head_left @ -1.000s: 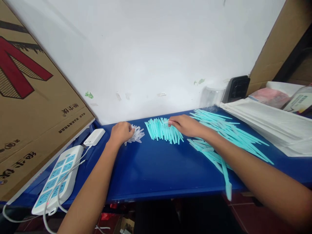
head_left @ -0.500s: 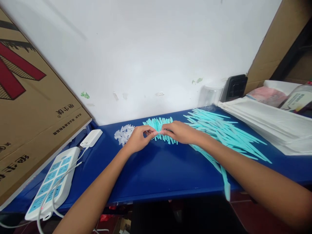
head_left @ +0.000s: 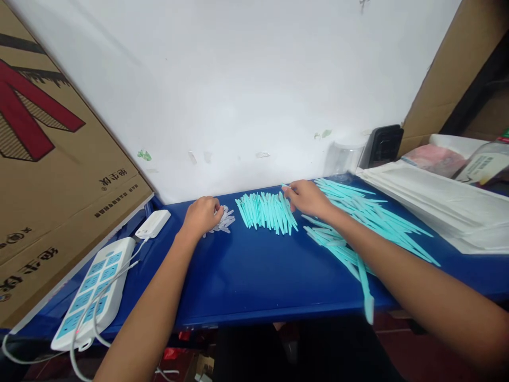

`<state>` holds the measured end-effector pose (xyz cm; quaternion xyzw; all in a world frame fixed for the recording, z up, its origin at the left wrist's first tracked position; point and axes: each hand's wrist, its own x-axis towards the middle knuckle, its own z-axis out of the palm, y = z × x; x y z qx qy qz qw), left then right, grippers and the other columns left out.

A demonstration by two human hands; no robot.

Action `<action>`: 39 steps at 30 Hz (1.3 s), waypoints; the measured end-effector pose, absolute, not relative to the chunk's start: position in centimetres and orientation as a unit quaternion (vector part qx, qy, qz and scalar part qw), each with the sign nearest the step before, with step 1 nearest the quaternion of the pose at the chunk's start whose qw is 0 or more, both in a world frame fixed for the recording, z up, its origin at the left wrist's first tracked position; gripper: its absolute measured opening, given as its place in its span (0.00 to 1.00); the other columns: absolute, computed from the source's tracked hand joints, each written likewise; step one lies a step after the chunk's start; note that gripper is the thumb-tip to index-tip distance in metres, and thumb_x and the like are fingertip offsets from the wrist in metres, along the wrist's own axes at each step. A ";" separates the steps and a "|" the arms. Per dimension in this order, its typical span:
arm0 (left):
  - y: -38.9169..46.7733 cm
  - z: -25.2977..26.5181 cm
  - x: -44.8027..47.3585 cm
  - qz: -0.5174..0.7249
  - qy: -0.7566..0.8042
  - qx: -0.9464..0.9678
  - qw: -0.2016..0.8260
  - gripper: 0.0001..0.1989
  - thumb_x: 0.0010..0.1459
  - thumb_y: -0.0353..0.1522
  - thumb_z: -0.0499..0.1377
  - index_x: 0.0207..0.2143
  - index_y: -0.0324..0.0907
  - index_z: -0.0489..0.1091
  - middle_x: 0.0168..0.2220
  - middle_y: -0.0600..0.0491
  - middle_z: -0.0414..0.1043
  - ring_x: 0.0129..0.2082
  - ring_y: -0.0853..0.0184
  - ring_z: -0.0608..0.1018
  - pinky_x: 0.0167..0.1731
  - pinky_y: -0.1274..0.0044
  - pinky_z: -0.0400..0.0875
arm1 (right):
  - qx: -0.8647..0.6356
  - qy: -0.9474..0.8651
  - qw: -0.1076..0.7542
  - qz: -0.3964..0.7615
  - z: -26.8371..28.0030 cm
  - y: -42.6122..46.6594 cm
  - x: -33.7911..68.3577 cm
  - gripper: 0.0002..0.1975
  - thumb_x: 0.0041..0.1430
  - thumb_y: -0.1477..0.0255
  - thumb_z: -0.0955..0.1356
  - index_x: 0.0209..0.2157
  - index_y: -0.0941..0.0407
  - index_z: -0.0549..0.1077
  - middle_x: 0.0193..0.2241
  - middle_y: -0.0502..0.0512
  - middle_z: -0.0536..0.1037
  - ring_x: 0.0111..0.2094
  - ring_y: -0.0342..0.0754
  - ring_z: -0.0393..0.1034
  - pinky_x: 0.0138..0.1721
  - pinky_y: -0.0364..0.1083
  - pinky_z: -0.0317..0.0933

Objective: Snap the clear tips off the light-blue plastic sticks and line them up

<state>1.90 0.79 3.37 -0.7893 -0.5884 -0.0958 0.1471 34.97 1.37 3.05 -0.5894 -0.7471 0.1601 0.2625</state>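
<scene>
My left hand (head_left: 200,216) is over a small pile of clear plastic caps (head_left: 225,220), its fingers curled down; whatever lies between the fingertips is hidden. Beside the pile lies a row of slim turquoise eyebrow razors (head_left: 266,211), set roughly parallel on the blue table (head_left: 238,281). At the row's right end my right hand (head_left: 304,197) pinches one turquoise razor (head_left: 285,185), whose tip pokes out past the fingers. A larger, looser heap of turquoise razors (head_left: 369,217) spreads to the right, partly behind my right forearm.
On the left are a power strip (head_left: 95,292) with cables, a white adapter (head_left: 153,224) and a printed carton (head_left: 79,175). A clear cup (head_left: 345,156) and a black box (head_left: 385,144) stand by the wall. White bags (head_left: 441,207) are stacked at right. One razor (head_left: 368,302) overhangs the front edge.
My hands, which met above the row, have parted. The left moved left to the clear caps; the right moved right to the end of the row with a razor in its fingers.
</scene>
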 end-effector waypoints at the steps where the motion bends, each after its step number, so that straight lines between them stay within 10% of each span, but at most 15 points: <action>1: 0.8 3.3 1.8 -0.083 -0.592 -0.789 0.143 0.13 0.64 0.39 0.54 0.31 0.43 0.72 0.36 0.46 0.78 0.37 0.56 0.78 0.32 0.70 0.66 | -0.595 -0.736 0.267 0.185 2.9 1.5 35.0 0.21 0.73 0.62 0.61 0.29 0.57 0.76 0.22 0.56 0.81 0.23 0.47 0.71 0.31 0.45 0.58; 9: 0.7 2.7 2.3 -0.100 -0.586 -0.794 0.129 0.13 0.62 0.43 0.58 0.30 0.44 0.70 0.35 0.45 0.77 0.40 0.54 0.77 0.33 0.70 0.67 | -0.588 -0.677 0.284 0.339 2.6 1.5 34.9 0.18 0.71 0.67 0.65 0.55 0.65 0.70 0.37 0.64 0.83 0.22 0.45 0.76 0.26 0.44 0.68; 20: 0.4 2.2 3.6 -0.136 -0.547 -0.823 0.067 0.12 0.65 0.41 0.58 0.34 0.43 0.72 0.35 0.48 0.76 0.39 0.58 0.76 0.34 0.72 0.65 | -0.543 -0.719 0.247 0.358 3.0 0.7 34.6 0.16 0.64 0.68 0.72 0.49 0.61 0.74 0.36 0.62 0.83 0.24 0.47 0.77 0.26 0.45 0.68; 27: 0.4 2.2 3.8 -0.145 -0.537 -0.829 0.060 0.12 0.66 0.41 0.57 0.33 0.44 0.71 0.33 0.49 0.75 0.37 0.59 0.75 0.34 0.71 0.64 | -0.631 -0.765 0.091 0.089 5.0 1.3 37.8 0.17 0.63 0.57 0.71 0.34 0.57 0.80 0.33 0.62 0.82 0.33 0.56 0.76 0.31 0.49 0.62; 39: 0.6 2.1 3.6 -0.150 -0.530 -0.832 0.061 0.12 0.66 0.40 0.56 0.33 0.44 0.72 0.32 0.49 0.74 0.36 0.59 0.74 0.35 0.71 0.65 | -0.593 -0.757 -0.105 0.254 6.3 0.2 40.7 0.26 0.30 0.54 0.83 0.28 0.55 0.78 0.30 0.57 0.80 0.31 0.58 0.75 0.29 0.51 0.63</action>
